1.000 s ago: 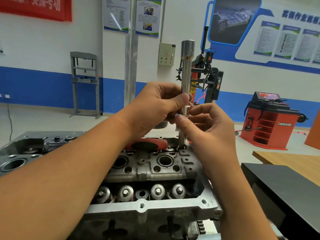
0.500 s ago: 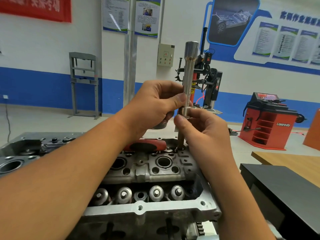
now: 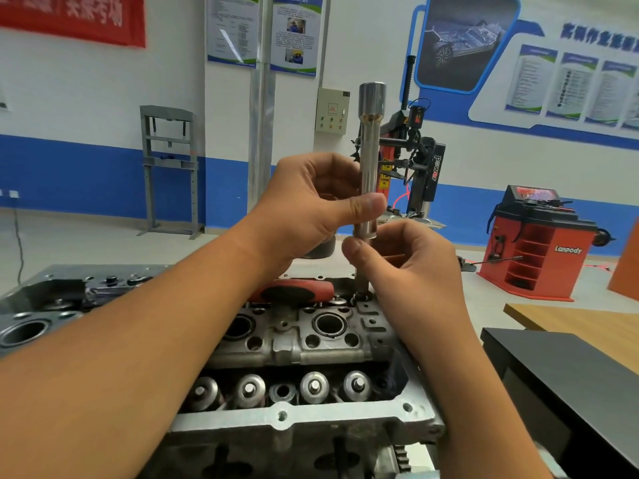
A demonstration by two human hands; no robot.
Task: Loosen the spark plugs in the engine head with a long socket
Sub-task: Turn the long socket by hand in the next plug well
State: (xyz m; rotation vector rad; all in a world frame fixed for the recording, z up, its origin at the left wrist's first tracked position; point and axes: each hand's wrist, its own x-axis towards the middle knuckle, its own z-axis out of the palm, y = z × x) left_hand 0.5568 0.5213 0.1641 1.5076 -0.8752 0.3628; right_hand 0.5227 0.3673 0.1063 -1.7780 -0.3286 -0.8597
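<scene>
A long silver socket (image 3: 370,146) stands upright above the grey engine head (image 3: 304,344). My left hand (image 3: 311,209) pinches its lower part between thumb and fingers. My right hand (image 3: 408,267) sits just below, with thumb and fingers around a thinner metal shaft (image 3: 361,274) that runs down from the socket to the far edge of the head. Round spark plug wells (image 3: 329,323) show in the head's top. A red-handled tool (image 3: 294,290) lies across the head behind them, partly hidden by my left arm.
Another grey engine part (image 3: 38,305) lies at the left. A black box (image 3: 567,385) and a wooden tabletop (image 3: 581,326) are at the right. A red wheel balancer (image 3: 539,247), a tyre changer (image 3: 418,164) and a grey press frame (image 3: 169,167) stand on the floor beyond.
The socket has tilted slightly and settled upright again. My left thumb has shifted along it, and my right fingers have closed lower on the shaft under the socket.
</scene>
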